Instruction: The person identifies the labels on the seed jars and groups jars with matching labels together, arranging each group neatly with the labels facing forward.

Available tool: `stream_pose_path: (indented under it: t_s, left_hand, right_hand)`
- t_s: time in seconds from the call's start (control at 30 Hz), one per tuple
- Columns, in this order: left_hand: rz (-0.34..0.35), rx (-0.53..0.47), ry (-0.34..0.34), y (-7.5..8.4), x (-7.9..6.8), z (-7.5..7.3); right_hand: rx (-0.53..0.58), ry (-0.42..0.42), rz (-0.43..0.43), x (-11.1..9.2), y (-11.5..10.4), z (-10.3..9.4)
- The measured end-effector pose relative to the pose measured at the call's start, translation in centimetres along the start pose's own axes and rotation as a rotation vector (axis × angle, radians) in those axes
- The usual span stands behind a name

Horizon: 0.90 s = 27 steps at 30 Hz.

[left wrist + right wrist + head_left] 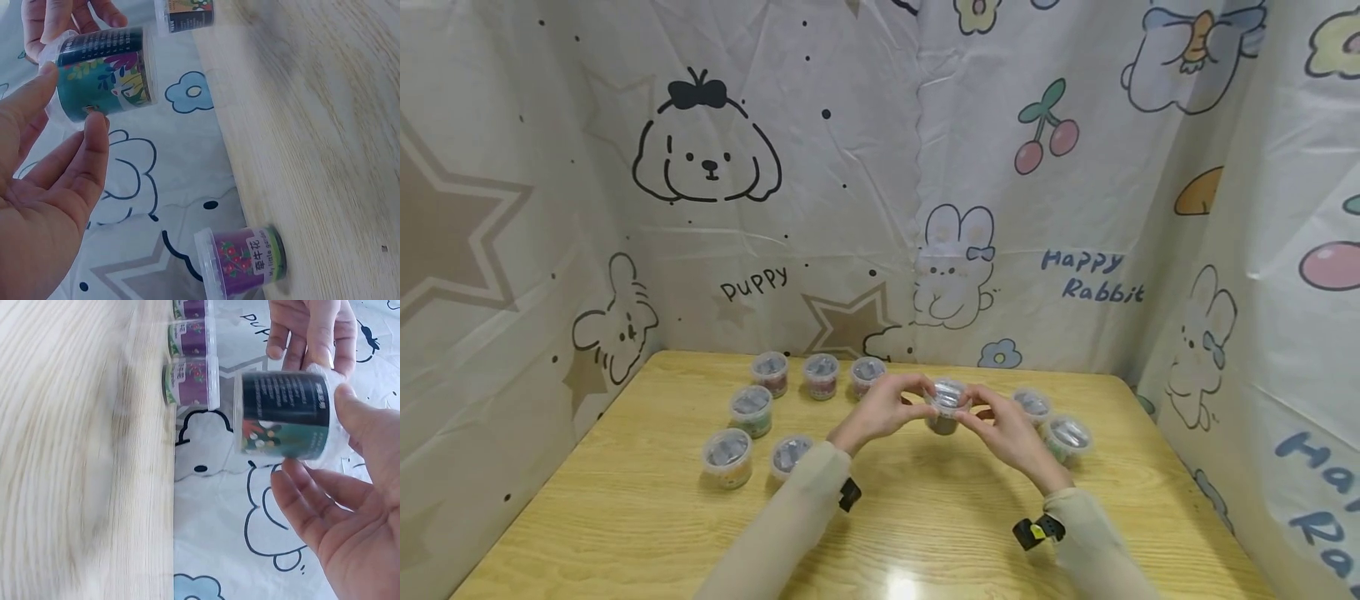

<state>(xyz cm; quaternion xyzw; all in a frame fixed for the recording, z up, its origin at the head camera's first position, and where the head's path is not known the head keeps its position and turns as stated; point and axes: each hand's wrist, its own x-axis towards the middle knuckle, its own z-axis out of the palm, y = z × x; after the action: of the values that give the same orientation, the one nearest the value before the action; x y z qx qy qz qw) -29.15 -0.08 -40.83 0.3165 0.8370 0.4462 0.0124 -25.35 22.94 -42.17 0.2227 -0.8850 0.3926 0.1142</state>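
Observation:
Both hands hold one small plastic tub with a clear lid, near the back of the table. Its label, green with a dark text panel and colourful leaves, shows in the left wrist view. My left hand pinches the tub by the lid rim from the left, thumb and fingers at the edge. From the other side my right hand grips the same rim, with its fingertips at the lid and upper wall. In the right wrist view the tub is tipped sideways by the camera angle, its base raised off the wood.
Purple-labelled tubs stand in a row at the back left. Nearer are a green tub, an orange one and another tub partly behind the left sleeve. Two tubs stand beyond the right hand. A printed curtain surrounds the table.

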Motion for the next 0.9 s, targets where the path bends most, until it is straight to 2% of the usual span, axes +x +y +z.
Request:
stream_pose_path:
  t_s: [0.3,0.4,0.63,0.9]
  left_hand:
    - [-0.038,-0.031,0.026,0.0,0.0,-0.7]
    - [-0.048,-0.024,0.009,0.1,-0.1,-1.1]
    - [-0.048,0.002,-0.081,0.7,-0.3,-2.4]
    - [-0.023,-0.001,-0.072,0.8,-0.1,-3.9]
  right_hand:
    - [0.014,0.074,0.045,0.6,-0.8,1.1]
    - [0.028,0.098,0.066,0.8,-1.0,1.5]
    - [0.058,0.110,0.083,1.0,-1.3,1.8]
    - [0.116,0.093,0.110,1.9,-1.9,1.3]
